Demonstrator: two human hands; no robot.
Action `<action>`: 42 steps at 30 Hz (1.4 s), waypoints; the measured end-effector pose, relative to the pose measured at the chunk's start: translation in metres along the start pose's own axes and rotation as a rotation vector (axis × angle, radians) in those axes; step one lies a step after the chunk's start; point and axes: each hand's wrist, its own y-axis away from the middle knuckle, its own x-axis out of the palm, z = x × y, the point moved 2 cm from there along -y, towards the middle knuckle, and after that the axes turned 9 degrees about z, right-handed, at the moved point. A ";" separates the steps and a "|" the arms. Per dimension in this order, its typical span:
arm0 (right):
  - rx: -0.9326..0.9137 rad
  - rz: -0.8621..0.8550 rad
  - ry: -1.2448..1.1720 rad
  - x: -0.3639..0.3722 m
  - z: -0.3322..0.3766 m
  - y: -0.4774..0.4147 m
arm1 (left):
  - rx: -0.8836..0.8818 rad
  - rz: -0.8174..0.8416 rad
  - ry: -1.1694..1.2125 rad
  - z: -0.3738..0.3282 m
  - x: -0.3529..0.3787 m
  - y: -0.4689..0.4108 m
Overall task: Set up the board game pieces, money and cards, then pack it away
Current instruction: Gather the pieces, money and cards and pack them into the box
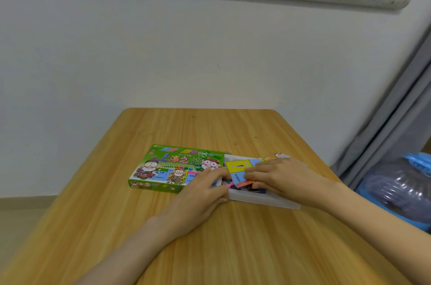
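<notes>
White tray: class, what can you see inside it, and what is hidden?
Inside the white tray lie a folded board with yellow and blue squares, a blue paper marked $1000 and small coloured pieces. The left hand and right hand cover the rest.

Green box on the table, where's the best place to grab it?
Probably by its long sides near the left end, coming from the left: thumb on the near wall, fingers over the far edge. The green box lies flat, and the white tray and left hand crowd its right end.
</notes>
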 end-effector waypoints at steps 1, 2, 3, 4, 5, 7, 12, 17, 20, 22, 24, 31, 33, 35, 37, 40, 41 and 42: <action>-0.007 -0.013 0.006 0.001 0.000 -0.002 | -0.003 0.001 -0.007 0.000 0.000 0.000; -0.012 -0.021 0.005 0.002 0.002 -0.005 | -0.004 0.001 -0.016 0.000 0.000 0.000; -0.018 -0.029 -0.001 0.002 0.004 -0.009 | 0.000 -0.007 -0.030 -0.001 0.000 0.000; -0.023 -0.029 -0.016 0.002 0.006 -0.014 | 0.008 -0.018 -0.042 -0.001 0.000 0.000; -0.029 -0.019 -0.022 0.001 0.008 -0.018 | 0.016 -0.027 -0.044 -0.001 0.000 0.000; -0.038 0.006 -0.005 0.000 0.011 -0.023 | 0.022 -0.027 -0.020 -0.001 -0.001 0.000; 0.052 -0.075 -0.019 0.012 0.019 -0.032 | 0.011 -0.019 -0.009 -0.001 0.000 0.000; 0.236 -0.101 -0.193 0.018 0.037 -0.029 | 0.004 -0.004 -0.014 -0.002 -0.001 0.000; 0.286 0.023 -0.340 0.022 0.047 -0.031 | 0.000 0.018 -0.010 -0.001 0.000 0.000; 0.322 0.041 -0.418 0.023 0.051 -0.036 | -0.009 0.017 0.005 0.000 0.000 0.000; 0.355 0.032 -0.507 0.021 0.054 -0.039 | -0.008 0.006 0.015 0.000 0.000 0.000; 0.464 0.034 -0.722 0.004 0.043 -0.048 | -0.024 0.012 0.023 0.000 0.001 0.000; 0.470 0.044 -0.714 0.003 0.044 -0.049 | -0.020 -0.002 0.005 -0.001 0.000 0.000; 0.471 0.025 -0.691 0.002 0.047 -0.048 | -0.021 -0.002 -0.006 -0.002 -0.001 0.000; 0.446 -0.003 -0.718 0.001 0.049 -0.049 | -0.034 0.007 -0.007 -0.003 -0.002 0.000; 0.374 -0.014 -1.016 -0.002 0.046 -0.043 | -0.030 0.022 -0.003 -0.003 -0.001 0.000; 0.382 -0.034 -1.110 -0.004 0.040 -0.037 | -0.024 0.021 -0.019 -0.003 -0.001 0.000; 0.430 -0.074 -1.153 -0.007 0.033 -0.030 | -0.019 0.020 -0.031 -0.003 -0.001 0.000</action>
